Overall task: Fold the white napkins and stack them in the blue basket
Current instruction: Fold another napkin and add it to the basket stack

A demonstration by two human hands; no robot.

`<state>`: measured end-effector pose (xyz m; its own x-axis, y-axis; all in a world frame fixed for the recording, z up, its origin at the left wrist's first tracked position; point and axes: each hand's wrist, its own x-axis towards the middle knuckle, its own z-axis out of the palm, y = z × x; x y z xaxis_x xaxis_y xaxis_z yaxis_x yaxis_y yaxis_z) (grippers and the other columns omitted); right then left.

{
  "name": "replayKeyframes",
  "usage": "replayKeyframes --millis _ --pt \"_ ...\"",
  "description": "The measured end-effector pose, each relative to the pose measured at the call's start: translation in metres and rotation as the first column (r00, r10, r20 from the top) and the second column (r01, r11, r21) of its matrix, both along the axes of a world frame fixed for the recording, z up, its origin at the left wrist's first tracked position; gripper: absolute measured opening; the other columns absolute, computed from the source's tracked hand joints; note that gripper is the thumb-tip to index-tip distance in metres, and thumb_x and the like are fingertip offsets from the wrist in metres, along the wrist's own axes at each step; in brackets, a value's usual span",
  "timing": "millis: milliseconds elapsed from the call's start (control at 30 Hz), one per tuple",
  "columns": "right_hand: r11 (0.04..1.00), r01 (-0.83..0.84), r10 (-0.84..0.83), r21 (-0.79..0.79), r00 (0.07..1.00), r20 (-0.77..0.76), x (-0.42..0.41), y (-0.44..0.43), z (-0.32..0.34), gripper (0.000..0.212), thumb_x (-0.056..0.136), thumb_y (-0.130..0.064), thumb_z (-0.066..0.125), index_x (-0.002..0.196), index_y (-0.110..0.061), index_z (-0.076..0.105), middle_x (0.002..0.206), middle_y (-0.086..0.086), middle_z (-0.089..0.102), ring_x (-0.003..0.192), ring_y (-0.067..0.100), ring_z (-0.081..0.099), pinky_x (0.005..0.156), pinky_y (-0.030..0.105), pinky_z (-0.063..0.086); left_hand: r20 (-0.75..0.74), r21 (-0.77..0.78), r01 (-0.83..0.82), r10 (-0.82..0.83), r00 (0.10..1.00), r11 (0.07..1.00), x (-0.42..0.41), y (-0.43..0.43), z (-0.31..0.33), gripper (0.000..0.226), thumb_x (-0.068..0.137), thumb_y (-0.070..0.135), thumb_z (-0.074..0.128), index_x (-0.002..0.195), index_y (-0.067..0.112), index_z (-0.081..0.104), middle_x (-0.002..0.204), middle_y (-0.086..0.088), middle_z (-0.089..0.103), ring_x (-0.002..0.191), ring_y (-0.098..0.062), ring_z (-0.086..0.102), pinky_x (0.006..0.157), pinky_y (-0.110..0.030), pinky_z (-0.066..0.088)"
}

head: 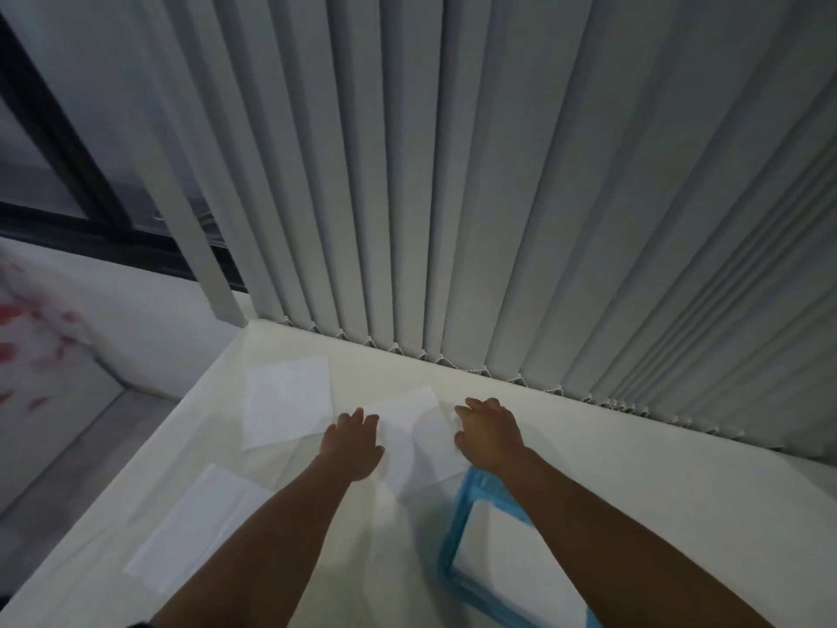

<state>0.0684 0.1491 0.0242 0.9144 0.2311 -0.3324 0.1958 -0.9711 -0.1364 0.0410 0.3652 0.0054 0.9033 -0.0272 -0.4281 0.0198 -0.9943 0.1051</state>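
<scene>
Napkin (410, 428) between both hands' fingers (355, 417)

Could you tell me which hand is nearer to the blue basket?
Right. The right hand lies just beyond the blue basket, its forearm crossing the rim; the left hand rests farther left.

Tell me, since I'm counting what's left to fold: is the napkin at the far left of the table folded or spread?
Spread, apparently: the far-left napkin lies flat as one open square, neither hand touching it. Finer creases cannot be told.
</scene>
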Motion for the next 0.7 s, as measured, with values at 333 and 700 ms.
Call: replayKeyframes --millis 333,700 --pt "0.999 -0.046 0.043 -0.021 0.994 -0.102 0.064 0.056 -0.037 0.045 0.093 -0.023 0.04 0.138 -0.015 0.042 0.145 0.005 0.042 0.128 0.03 0.038 0.103 0.04 0.037 -0.028 -0.196 -0.049 0.044 0.999 0.979 0.047 0.013 -0.033 0.055 0.093 0.033 0.047 0.142 0.014 0.031 0.148 -0.009 0.034 0.134 -0.03 0.036 0.107 -0.042 0.037" --pt "0.999 -0.013 0.018 0.033 0.992 -0.127 0.081 0.068 -0.06 0.062 0.09 -0.011 0.045 0.148 -0.019 0.026 0.138 0.011 0.043 0.124 0.032 0.045 0.097 0.041 0.043 0.016 -0.306 -0.182 0.197 0.98 0.934 0.062 0.018 -0.055 0.049 0.088 0.014 0.048 0.135 0.016 0.038 0.131 -0.011 0.048 0.119 -0.031 0.052 0.092 -0.042 0.049"
